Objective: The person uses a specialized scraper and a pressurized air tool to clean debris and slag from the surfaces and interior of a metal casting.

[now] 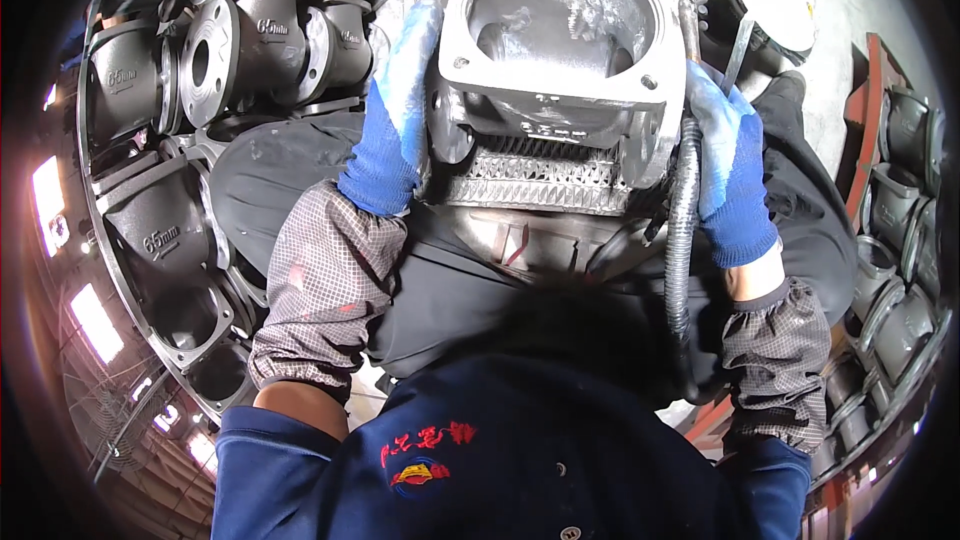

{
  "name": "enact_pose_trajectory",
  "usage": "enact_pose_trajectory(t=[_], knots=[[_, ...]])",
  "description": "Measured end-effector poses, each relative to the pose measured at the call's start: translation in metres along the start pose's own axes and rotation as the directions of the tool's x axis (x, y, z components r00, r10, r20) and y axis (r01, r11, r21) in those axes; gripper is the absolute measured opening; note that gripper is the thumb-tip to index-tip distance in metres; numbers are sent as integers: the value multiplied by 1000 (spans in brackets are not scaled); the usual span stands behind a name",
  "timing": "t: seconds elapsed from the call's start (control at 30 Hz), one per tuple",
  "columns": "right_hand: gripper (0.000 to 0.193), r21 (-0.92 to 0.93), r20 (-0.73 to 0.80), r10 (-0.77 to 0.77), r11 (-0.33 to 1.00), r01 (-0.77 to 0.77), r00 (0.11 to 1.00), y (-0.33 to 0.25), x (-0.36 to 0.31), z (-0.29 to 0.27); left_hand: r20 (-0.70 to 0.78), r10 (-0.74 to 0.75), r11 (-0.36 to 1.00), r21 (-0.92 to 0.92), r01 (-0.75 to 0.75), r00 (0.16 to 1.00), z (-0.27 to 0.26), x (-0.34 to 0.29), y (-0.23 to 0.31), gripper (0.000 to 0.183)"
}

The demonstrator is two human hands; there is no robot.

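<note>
A grey cast-iron valve body [560, 112] rests on a patterned metal support between my knees, its wide round opening facing up. Inside the opening the wall is dark, with bright, rough patches. My left hand [392, 105], in a blue-and-white glove, grips the casting's left side. My right hand [725, 155], gloved alike, is curled beside the right side; its fingertips are partly hidden. A ribbed hose [684, 240] runs down along that hand. A thin metal bar [739, 52] sticks up by its fingers; whether the hand holds it, I cannot tell.
Similar flanged valve bodies [270, 35] are stacked in a bin at my left. More castings [895, 210] fill a red-framed rack [868, 140] at the right. A white round object [778, 10] stands at the far right, close to the bar.
</note>
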State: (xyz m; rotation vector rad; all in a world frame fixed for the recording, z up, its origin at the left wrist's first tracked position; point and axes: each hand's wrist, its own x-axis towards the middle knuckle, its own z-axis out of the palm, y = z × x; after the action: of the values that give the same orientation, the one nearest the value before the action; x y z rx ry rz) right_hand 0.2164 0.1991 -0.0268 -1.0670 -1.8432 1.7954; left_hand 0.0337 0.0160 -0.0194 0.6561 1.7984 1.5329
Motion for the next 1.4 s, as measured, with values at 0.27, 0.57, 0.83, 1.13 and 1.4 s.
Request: enact_pose_trajectory(t=[0.27, 0.57, 0.83, 1.13, 1.4], knots=[[33, 162, -35, 238, 960, -230, 971, -5, -4, 14, -161, 235, 965, 153, -211, 959, -10, 3, -21, 35], [27, 297, -155, 244, 936, -190, 957, 19, -13, 44, -106, 297, 906, 345, -245, 949, -24, -30, 24, 41], [32, 258, 132, 254, 924, -281, 958, 5, -33, 44, -255, 240, 861, 502, -85, 937, -40, -58, 42, 57], [43, -379, 546, 135, 920, 101, 827, -101, -7, -2, -234, 231, 854, 514, -82, 944, -45, -57, 43, 61], [33, -710, 642, 449, 655, 259, 622, -104, 52, 37, -97, 372, 725, 651, -224, 923, -47, -52, 41, 60]])
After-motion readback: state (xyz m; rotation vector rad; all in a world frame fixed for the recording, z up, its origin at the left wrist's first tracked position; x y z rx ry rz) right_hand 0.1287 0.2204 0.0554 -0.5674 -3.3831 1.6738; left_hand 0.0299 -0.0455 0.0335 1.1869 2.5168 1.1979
